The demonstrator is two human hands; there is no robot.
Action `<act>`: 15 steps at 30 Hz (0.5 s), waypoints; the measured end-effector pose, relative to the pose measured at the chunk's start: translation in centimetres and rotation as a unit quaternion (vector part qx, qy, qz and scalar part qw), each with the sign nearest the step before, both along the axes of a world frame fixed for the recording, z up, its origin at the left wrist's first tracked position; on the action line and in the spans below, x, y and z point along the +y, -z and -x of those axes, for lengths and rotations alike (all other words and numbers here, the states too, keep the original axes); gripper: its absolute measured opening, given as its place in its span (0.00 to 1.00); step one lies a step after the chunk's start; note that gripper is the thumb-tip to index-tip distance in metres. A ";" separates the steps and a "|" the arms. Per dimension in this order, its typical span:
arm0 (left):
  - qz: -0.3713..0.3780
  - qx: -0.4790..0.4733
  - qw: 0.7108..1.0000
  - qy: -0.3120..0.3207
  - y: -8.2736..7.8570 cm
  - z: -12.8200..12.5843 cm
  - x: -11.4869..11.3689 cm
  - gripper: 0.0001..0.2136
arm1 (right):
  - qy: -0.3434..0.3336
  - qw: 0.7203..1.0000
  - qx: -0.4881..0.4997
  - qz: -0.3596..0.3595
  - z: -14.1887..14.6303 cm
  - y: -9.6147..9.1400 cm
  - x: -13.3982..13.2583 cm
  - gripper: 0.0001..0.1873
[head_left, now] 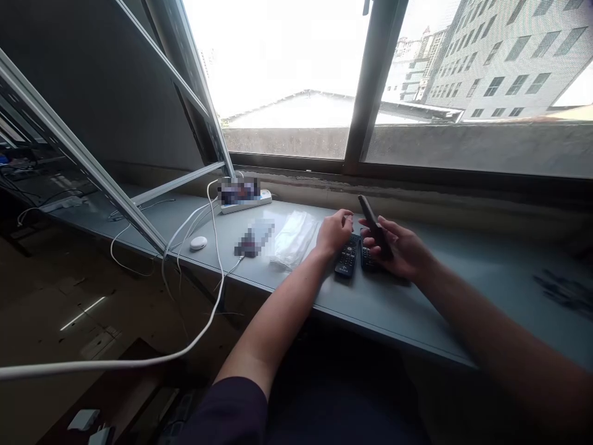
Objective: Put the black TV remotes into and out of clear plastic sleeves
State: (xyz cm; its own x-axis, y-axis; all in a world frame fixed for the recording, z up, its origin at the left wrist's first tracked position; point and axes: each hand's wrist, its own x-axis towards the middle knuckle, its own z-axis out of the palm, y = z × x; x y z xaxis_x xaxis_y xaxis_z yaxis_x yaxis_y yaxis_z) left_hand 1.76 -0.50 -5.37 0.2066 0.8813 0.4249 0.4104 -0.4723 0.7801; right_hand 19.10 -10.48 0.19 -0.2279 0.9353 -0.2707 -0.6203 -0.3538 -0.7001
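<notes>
My right hand (pixel 399 247) grips a dark remote control (pixel 374 227), which is raised above the table and tilted with its narrow edge toward me. My left hand (pixel 336 232) is just left of it, its fingers curled in; whatever may be between them is hidden. Below the hands, a black remote control (pixel 346 258) with several buttons lies on the table, partly under my left hand. Beside it is another black remote control (pixel 367 259), mostly covered by my right hand. A stack of clear plastic bags (pixel 293 241) lies to the left of my left hand.
On the grey table (pixel 445 296) are a white round object (pixel 198 243), a blurred-out device (pixel 254 238) with a cable, and a white power strip (pixel 248 204). A white cable (pixel 217 290) hangs over the front edge. A metal frame (pixel 88 151) slants at left; dark items (pixel 563 290) lie far right.
</notes>
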 end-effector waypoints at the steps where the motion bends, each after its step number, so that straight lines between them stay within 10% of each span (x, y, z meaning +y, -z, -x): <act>1: -0.001 0.001 1.000 -0.004 0.0 0.0 0.0 0.12 | 0.005 1.000 -0.013 0.006 -0.1 0.0 0.1 0.16; 15: 0.007 -0.003 1.000 -0.003 -0.2 0.0 -0.1 0.13 | -0.032 0.999 0.010 -0.001 -0.4 0.3 0.4 0.15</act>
State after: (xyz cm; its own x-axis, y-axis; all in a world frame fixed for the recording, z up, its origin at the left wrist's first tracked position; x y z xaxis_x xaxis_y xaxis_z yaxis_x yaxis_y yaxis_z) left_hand 1.74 -0.57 -5.22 0.1981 0.8882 0.4146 0.4087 -0.4593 0.7887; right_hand 19.54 -10.08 -0.14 -0.2927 0.9190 -0.2642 -0.6102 -0.3922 -0.6884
